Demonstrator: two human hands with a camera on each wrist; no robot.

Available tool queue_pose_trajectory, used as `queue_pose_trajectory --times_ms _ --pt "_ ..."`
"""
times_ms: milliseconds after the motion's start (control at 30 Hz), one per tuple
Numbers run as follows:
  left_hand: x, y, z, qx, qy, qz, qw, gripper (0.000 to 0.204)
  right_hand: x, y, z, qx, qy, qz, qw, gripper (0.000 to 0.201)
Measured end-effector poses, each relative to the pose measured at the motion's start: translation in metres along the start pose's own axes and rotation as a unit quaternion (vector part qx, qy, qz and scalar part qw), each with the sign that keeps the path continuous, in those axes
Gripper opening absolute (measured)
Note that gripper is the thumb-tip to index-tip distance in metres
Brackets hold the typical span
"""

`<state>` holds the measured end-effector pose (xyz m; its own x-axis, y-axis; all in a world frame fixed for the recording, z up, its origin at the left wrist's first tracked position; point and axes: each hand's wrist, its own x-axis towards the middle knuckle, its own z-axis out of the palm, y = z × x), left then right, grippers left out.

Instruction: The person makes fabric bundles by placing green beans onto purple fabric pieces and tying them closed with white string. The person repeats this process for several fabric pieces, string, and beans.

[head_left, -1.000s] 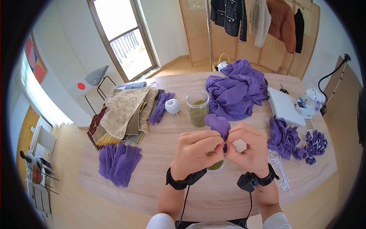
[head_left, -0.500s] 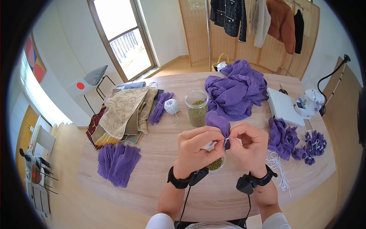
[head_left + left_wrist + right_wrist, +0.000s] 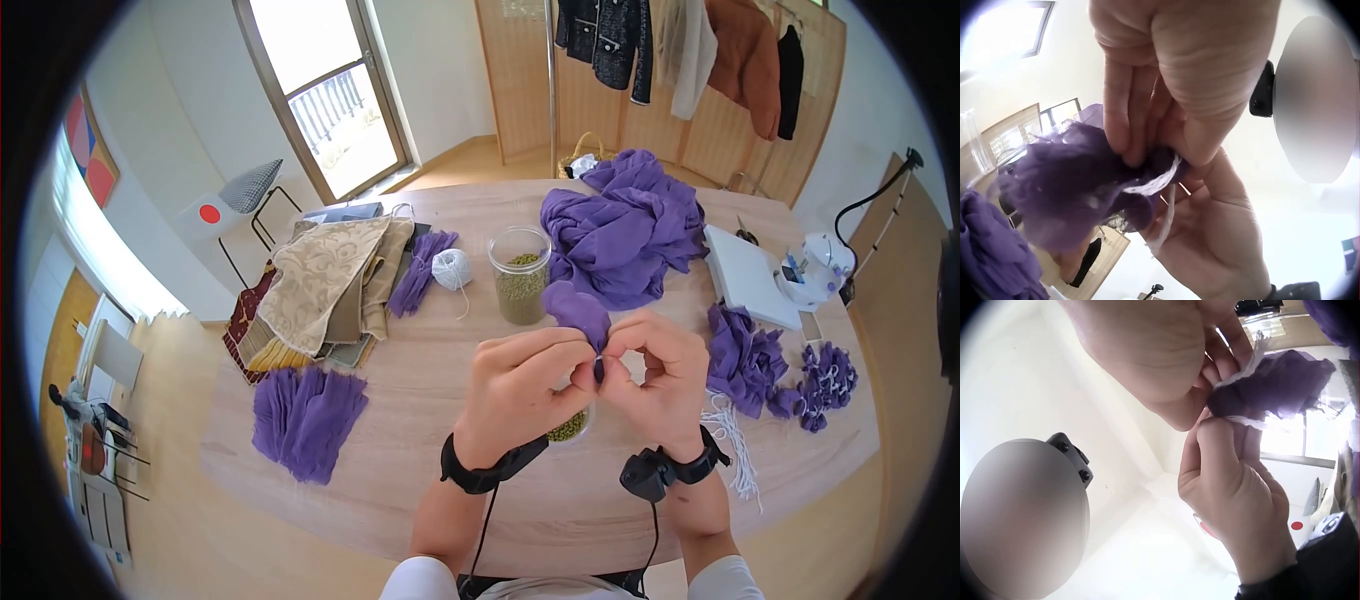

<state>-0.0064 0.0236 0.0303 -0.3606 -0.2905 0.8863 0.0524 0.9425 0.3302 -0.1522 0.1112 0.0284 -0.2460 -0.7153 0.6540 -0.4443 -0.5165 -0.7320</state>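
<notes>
Both hands meet in front of the body around a small bundle of thin purple cloth point(image 3: 580, 308). White string point(image 3: 1157, 183) wraps its gathered neck, and a loose end hangs down. My left hand point(image 3: 528, 390) pinches the bundle's neck and string between thumb and fingers. Opposite it, my right hand point(image 3: 657, 375) pinches the string close to the neck with thumb and forefinger; the fingers hide the exact grip. The cloth's loose ends flare away from the body. Below the hands, partly covered, a clear container of green beans point(image 3: 570, 426) stands on the table.
A tall clear jar of green beans point(image 3: 522, 285) and a ball of white string point(image 3: 452, 268) stand behind. Purple cloth point(image 3: 625, 230) is heaped at the back. Purple cloth squares point(image 3: 308, 420) lie left; cut strings point(image 3: 735, 450) and tied purple bundles point(image 3: 828, 385) lie right.
Both hands stay at the bundle's neck. The fingertips parted slightly, showing the white string, and now lie close together again; the head view tilts a little.
</notes>
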Motion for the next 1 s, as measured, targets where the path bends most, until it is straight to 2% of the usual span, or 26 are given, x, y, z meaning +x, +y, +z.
queue_pose_trajectory --times_ms 100,200,300,400,500,800,900,1000 --pt "0.001 0.003 0.004 -0.041 0.029 -0.042 0.998 0.016 -0.002 0.001 0.004 0.098 0.019 0.037 0.994 0.01" --pt "-0.001 0.003 0.007 -0.079 0.034 -0.084 0.993 0.015 -0.003 -0.003 0.004 0.178 0.028 0.107 0.978 0.008" --pt "-0.003 0.003 0.008 -0.099 0.03 -0.114 0.988 0.014 -0.003 0.0 0.002 0.191 0.022 0.114 0.975 0.008" --pt "0.0 0.004 0.006 -0.082 0.017 -0.107 0.991 0.014 -0.003 0.003 0.001 0.209 0.02 0.127 0.97 0.008" --pt "0.004 0.002 0.007 -0.062 0.031 -0.073 0.995 0.015 -0.001 0.008 0.002 0.184 0.028 0.111 0.976 0.008" --pt "0.005 -0.002 -0.001 0.007 -0.034 0.014 0.999 0.021 0.002 0.008 0.001 0.079 0.021 0.084 0.993 0.008" --pt "0.004 0.0 -0.001 0.016 -0.029 -0.002 0.999 0.022 0.004 0.003 0.001 0.052 0.006 0.063 0.997 0.008" --pt "0.004 -0.002 -0.003 0.041 -0.032 0.028 0.998 0.021 0.005 0.002 0.0 0.013 -0.01 0.028 0.999 0.009"
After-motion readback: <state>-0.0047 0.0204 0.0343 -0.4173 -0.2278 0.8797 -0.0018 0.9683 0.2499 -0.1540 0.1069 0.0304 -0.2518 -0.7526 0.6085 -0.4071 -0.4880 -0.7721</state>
